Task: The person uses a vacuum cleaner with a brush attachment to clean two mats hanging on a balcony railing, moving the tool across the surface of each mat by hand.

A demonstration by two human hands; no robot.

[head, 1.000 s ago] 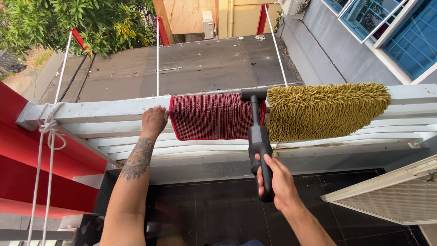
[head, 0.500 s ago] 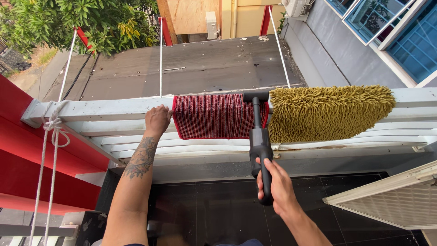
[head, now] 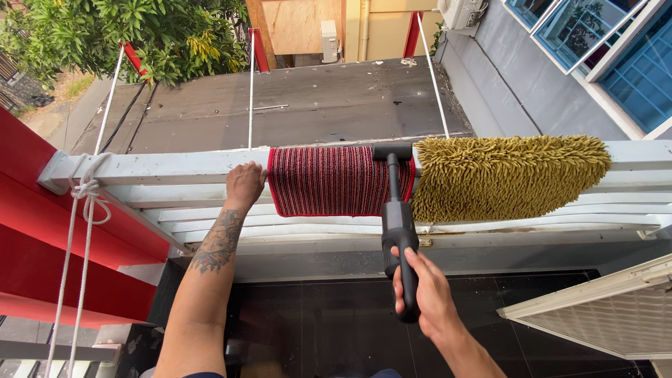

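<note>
A red and black striped mat (head: 329, 179) hangs over the white balcony railing (head: 161, 168). My left hand (head: 245, 184) rests on the railing at the mat's left edge, fingers curled on the top bar and touching the mat. My right hand (head: 420, 290) grips the black handle of a handheld vacuum (head: 399, 227), whose flat nozzle (head: 393, 151) presses on the mat's upper right corner. To the right of the nozzle, a shaggy olive-green mat (head: 507, 175) lies over the same railing.
Beyond the railing lies a flat dark roof (head: 301, 105) with trees behind. A white rope (head: 84, 203) is knotted at the railing's left end by a red wall (head: 63, 245). A white louvred panel (head: 602, 315) juts in at lower right over black floor tiles (head: 336, 322).
The view has shifted slightly; the vacuum and both hands stay almost in place on the striped mat.
</note>
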